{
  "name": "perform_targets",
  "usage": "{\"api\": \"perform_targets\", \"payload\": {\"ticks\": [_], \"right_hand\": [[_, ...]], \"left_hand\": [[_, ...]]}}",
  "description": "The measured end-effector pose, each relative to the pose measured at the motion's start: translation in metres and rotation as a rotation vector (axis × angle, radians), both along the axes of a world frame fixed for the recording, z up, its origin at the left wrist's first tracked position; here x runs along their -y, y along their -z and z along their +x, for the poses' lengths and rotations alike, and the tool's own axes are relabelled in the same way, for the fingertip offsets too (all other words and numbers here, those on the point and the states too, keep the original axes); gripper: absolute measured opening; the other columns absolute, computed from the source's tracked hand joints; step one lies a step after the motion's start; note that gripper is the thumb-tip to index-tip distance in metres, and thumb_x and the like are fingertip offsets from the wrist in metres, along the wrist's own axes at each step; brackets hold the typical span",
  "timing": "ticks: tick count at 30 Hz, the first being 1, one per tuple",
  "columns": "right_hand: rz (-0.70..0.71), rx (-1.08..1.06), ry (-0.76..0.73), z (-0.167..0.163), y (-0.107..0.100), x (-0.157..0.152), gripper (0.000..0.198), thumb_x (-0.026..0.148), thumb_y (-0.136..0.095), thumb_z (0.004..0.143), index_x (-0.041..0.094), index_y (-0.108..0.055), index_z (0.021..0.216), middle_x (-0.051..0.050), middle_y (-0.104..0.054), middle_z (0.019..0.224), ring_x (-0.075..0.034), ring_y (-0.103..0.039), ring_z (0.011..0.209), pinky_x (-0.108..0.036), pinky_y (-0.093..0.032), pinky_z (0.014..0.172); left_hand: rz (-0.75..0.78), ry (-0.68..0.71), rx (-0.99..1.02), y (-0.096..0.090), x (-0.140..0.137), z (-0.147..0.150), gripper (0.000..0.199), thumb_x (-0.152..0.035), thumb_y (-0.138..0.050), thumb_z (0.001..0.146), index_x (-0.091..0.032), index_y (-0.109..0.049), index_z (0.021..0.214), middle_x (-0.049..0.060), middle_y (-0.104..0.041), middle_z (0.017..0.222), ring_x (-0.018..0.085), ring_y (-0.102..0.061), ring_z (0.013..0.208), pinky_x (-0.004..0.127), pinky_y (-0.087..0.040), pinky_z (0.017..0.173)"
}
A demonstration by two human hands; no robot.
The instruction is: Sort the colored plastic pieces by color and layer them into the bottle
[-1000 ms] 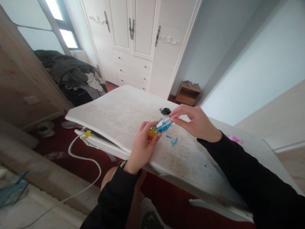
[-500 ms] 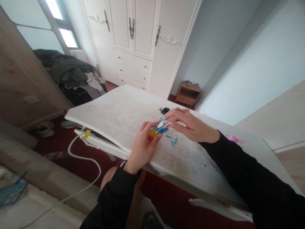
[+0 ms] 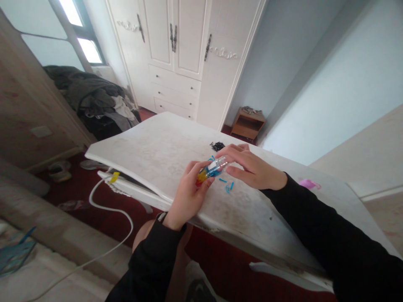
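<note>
A small clear plastic bottle [image 3: 215, 166] lies tilted in my left hand [image 3: 190, 193], its mouth towards the right. Red, yellow and blue pieces, which look like small rubber bands, fill it in layers, and a white label is on its side. My left fingers and thumb wrap round its lower end. At the mouth end, my right hand [image 3: 248, 165] has its fingers and thumb curled round the neck; whether a small piece is between the fingertips cannot be made out. Several loose blue bands [image 3: 228, 186] lie on the white table [image 3: 151, 142] beside and behind the bottle.
Behind my right hand sits a heap of small black bands [image 3: 218, 146]. A pink object [image 3: 310, 183] lies beyond my right forearm. A white cable [image 3: 126, 209] hangs by the table's left edge, near a yellow tag [image 3: 114, 177]. The wardrobe [image 3: 176, 92] stands behind.
My right hand has shifted slightly left, and more of the bottle's clear neck shows between its fingers. The left hand keeps its hold on the bottle in the same place.
</note>
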State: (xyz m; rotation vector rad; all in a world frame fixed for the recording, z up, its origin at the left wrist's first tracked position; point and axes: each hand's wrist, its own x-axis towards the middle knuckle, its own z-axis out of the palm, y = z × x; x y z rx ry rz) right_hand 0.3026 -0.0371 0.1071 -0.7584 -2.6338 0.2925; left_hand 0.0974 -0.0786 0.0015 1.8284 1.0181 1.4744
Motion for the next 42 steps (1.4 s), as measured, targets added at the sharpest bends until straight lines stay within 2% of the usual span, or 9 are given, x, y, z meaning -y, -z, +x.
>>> {"api": "perform_targets", "payload": {"ticks": [7,12,17,22,26,29,35,38,42], "right_hand": [[-0.095,0.064,-0.106,-0.003,0.005,0.005,0.051,0.059,-0.037,0.107,0.026,-0.052,0.143,-0.011,-0.071,0.129,-0.028,-0.056,0.128,-0.048,-0.032,0.104],[-0.096,0.079,-0.109,-0.006,0.005,0.004,0.055,0.060,-0.031,0.108,0.026,-0.052,0.147,-0.011,-0.074,0.123,-0.029,-0.057,0.125,-0.050,-0.029,0.103],[-0.018,-0.011,-0.083,-0.003,-0.001,0.003,0.053,0.059,-0.030,0.109,0.025,-0.061,0.136,-0.010,-0.074,0.122,-0.026,-0.062,0.118,-0.047,-0.034,0.099],[0.278,-0.391,0.023,0.002,-0.002,-0.003,0.034,0.041,-0.043,0.108,0.024,-0.071,0.101,-0.005,-0.075,0.088,-0.023,-0.066,0.094,-0.044,-0.045,0.090],[0.184,-0.241,0.218,0.008,0.021,-0.025,0.019,0.035,-0.059,0.099,0.021,-0.072,0.095,-0.006,-0.074,0.092,-0.023,-0.067,0.086,-0.040,-0.052,0.081],[0.031,0.006,0.122,0.014,0.050,-0.044,0.044,0.043,-0.076,0.087,0.017,-0.069,0.123,-0.015,-0.073,0.124,-0.032,-0.066,0.118,-0.051,-0.050,0.104],[-0.072,0.104,0.105,0.012,0.091,-0.062,0.057,0.049,-0.065,0.096,0.024,-0.056,0.147,-0.015,-0.056,0.154,-0.035,-0.043,0.149,-0.058,-0.032,0.120],[-0.073,0.131,0.108,0.005,0.093,-0.062,0.044,0.042,-0.058,0.102,0.027,-0.059,0.144,-0.012,-0.059,0.152,-0.033,-0.044,0.147,-0.055,-0.032,0.116],[-0.040,0.084,0.119,0.000,0.090,-0.061,0.022,0.032,-0.057,0.103,0.023,-0.073,0.116,-0.010,-0.073,0.123,-0.029,-0.057,0.123,-0.046,-0.035,0.102]], "left_hand": [[0.021,0.013,0.005,0.001,0.000,-0.001,0.029,-0.023,-0.063,0.098,-0.021,-0.060,0.127,0.007,-0.061,0.119,0.021,-0.062,0.108,0.034,-0.050,0.096],[0.024,0.027,-0.005,0.002,-0.001,0.000,0.027,-0.020,-0.063,0.097,-0.020,-0.061,0.125,0.007,-0.061,0.116,0.020,-0.061,0.107,0.032,-0.049,0.095],[0.009,0.015,0.019,0.000,-0.001,-0.001,0.031,-0.022,-0.063,0.098,-0.021,-0.062,0.128,0.007,-0.062,0.119,0.021,-0.061,0.112,0.034,-0.048,0.100],[-0.016,-0.061,0.079,0.006,-0.001,-0.001,0.028,-0.031,-0.061,0.100,-0.021,-0.061,0.126,0.008,-0.063,0.119,0.022,-0.060,0.113,0.036,-0.049,0.100],[-0.081,-0.124,0.214,0.014,-0.003,0.001,0.034,-0.039,-0.058,0.102,-0.022,-0.057,0.131,0.010,-0.064,0.124,0.025,-0.060,0.118,0.041,-0.050,0.102],[-0.109,-0.117,0.244,0.016,-0.004,0.002,0.035,-0.041,-0.058,0.101,-0.022,-0.057,0.131,0.011,-0.064,0.124,0.025,-0.060,0.120,0.041,-0.051,0.100],[-0.103,-0.101,0.225,0.015,-0.004,0.001,0.036,-0.040,-0.060,0.100,-0.022,-0.057,0.132,0.011,-0.064,0.125,0.026,-0.060,0.119,0.040,-0.053,0.097],[-0.104,-0.099,0.220,0.015,-0.005,0.001,0.036,-0.040,-0.060,0.100,-0.022,-0.057,0.132,0.011,-0.064,0.125,0.025,-0.061,0.118,0.041,-0.053,0.098],[-0.092,-0.111,0.215,0.016,-0.006,0.002,0.035,-0.039,-0.061,0.100,-0.022,-0.058,0.131,0.010,-0.065,0.123,0.025,-0.061,0.117,0.041,-0.052,0.100]]}}
